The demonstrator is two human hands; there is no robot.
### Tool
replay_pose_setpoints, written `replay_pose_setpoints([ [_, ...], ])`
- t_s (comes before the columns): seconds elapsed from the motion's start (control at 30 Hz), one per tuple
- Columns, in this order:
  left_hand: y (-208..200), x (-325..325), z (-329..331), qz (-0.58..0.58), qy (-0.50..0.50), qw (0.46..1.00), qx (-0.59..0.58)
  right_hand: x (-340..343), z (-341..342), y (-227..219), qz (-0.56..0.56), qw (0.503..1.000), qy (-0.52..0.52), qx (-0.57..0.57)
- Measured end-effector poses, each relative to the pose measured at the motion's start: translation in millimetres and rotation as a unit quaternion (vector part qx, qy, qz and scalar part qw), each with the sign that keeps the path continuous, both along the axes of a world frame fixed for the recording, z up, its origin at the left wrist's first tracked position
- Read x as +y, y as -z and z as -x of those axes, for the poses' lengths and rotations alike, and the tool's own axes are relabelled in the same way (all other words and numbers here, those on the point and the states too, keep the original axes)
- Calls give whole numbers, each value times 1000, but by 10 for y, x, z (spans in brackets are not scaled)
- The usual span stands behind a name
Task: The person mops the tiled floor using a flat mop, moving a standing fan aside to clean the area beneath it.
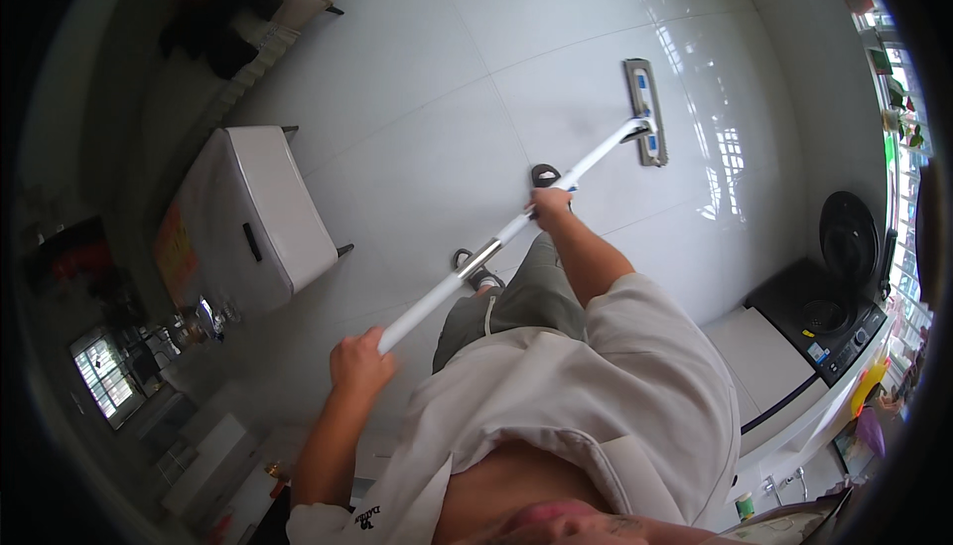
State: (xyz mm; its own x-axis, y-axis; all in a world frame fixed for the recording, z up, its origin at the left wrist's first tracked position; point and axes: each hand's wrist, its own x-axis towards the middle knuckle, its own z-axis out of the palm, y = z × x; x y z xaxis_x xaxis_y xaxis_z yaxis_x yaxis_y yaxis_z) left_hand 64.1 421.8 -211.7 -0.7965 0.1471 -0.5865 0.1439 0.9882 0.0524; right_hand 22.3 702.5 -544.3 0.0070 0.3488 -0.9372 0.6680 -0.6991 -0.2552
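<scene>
Gripping the mop, fingers wrapped round: left hand at the top, right hand lower, spread likely for leverage, pad flat on the floor ahead!

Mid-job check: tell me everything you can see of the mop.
The mop has a long, straight white pole with a shiny, metal-looking section partway along, and a flat, oblong head with a pale-and-blue plate over a grey, fabric-like pad. The pole slants; the head rests on the glossy tiled floor, ahead and to the right. The left hand holds the upper end, the right hand lower down.
</scene>
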Motion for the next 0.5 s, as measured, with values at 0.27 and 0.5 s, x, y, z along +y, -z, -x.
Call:
replay_pose_setpoints([
  [0.27, -1553, -1186, -699, 219, -204, 951, 75, -2845, 163, -841, 228, 963, -137, 38],
  [0.5, -2185, -914, -234, 289, 11, 933, 213, -2725, 499, -1675, 330, 929, -16, 166],
])
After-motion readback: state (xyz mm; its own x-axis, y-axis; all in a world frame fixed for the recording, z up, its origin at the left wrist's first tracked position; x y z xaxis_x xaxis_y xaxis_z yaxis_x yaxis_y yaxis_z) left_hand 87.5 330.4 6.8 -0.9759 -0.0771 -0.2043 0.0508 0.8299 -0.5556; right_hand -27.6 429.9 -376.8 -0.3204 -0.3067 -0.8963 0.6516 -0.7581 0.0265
